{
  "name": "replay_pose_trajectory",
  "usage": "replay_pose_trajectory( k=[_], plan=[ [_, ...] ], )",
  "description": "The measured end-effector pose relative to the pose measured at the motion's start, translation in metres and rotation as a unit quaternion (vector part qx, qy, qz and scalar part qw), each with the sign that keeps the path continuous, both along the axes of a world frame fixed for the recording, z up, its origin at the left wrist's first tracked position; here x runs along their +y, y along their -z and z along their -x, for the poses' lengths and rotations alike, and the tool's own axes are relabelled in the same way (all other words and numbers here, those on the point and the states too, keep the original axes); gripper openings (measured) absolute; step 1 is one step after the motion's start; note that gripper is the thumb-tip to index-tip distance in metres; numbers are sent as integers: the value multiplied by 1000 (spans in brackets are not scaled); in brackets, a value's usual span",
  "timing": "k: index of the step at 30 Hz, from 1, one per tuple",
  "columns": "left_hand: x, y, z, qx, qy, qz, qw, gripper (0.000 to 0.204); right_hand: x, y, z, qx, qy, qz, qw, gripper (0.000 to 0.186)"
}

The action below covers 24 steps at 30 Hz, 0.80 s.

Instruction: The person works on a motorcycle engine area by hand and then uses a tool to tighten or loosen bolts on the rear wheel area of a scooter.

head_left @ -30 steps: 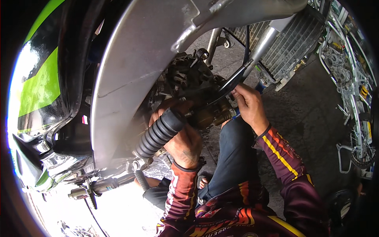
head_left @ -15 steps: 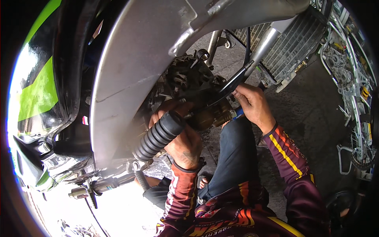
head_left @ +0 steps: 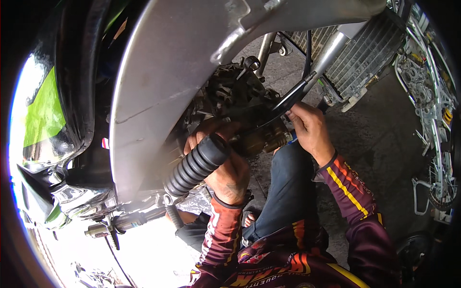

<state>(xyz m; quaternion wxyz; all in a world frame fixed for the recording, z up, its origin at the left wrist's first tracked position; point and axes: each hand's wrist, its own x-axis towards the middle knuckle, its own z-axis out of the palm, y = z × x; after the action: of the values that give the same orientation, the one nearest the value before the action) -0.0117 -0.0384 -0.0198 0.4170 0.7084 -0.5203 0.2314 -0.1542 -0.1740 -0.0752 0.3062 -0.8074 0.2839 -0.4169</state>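
My right hand (head_left: 312, 128) is closed, thumb and forefinger pinched on a black cable (head_left: 288, 101) that runs beside the dark engine (head_left: 230, 91). Below its fingers a bit of something blue (head_left: 293, 137) shows. My left hand (head_left: 229, 178) reaches in under the grey motorcycle frame (head_left: 158, 81), its fingers bent among the engine parts. A ribbed black rubber boot (head_left: 197, 165) covers part of that hand, and whatever its fingertips hold is hidden. Near both hands sits a brownish metal engine part (head_left: 261, 139).
A finned radiator (head_left: 367, 62) stands beyond a silver tube (head_left: 331, 50). On the far right a metal rack (head_left: 434, 91) holds loose metal parts. Green and black bodywork (head_left: 45, 113) is at the left. My knee (head_left: 290, 177) is below the engine; another person's leg (head_left: 189, 225) is at the lower left.
The view has shifted a little, so the engine and hands appear slightly farther right. Both hands keep nearly the same pose and place on the motorcycle.
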Motion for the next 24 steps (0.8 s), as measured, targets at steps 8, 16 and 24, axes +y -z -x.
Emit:
replay_pose_trajectory(
  k=[8, 16, 24],
  plan=[
    [2, -2, -2, -18, -5, 2, 1000, 28, 1, -9, -7, 20, -19, 37, 999, 11],
    [0, -2, 0, -19, -12, 7, 1000, 27, 8, -9, -9, 5, 13, 15, 1000, 9],
    [2, 0, -3, -28, -26, 0, 999, 27, 8, -9, -5, 26, 20, -4, 999, 11]
  ],
)
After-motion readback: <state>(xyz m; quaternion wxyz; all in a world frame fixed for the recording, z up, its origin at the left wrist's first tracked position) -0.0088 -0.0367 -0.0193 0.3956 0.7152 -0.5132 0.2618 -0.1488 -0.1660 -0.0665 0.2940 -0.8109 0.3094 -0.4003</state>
